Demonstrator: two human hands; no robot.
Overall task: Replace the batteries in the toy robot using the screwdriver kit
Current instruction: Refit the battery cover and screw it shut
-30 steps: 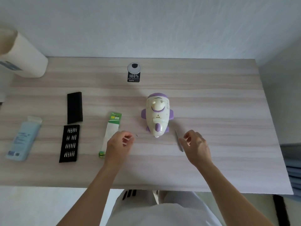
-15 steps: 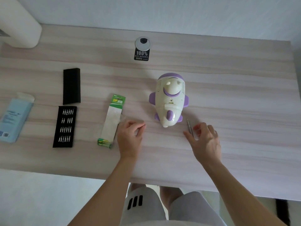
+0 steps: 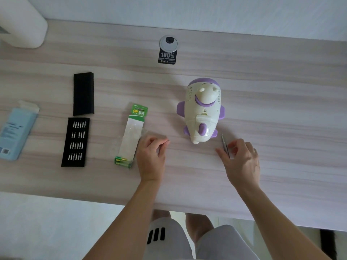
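Screwdriver (image 3: 225,147) under curled right hand (image 3: 242,162); left hand (image 3: 151,158) pinched.

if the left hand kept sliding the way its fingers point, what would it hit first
Probably the toy robot: the left hand points up and right toward its lower end, over bare table. It might just pass below it; hard to tell.

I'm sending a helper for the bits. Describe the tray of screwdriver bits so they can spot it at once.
Start at the wooden table and go to its left half, between the pale blue box and the green battery pack. The bit tray is the flat black strip nearer the front edge. Unlike the plain black cover just behind it, it holds rows of small silver bits.
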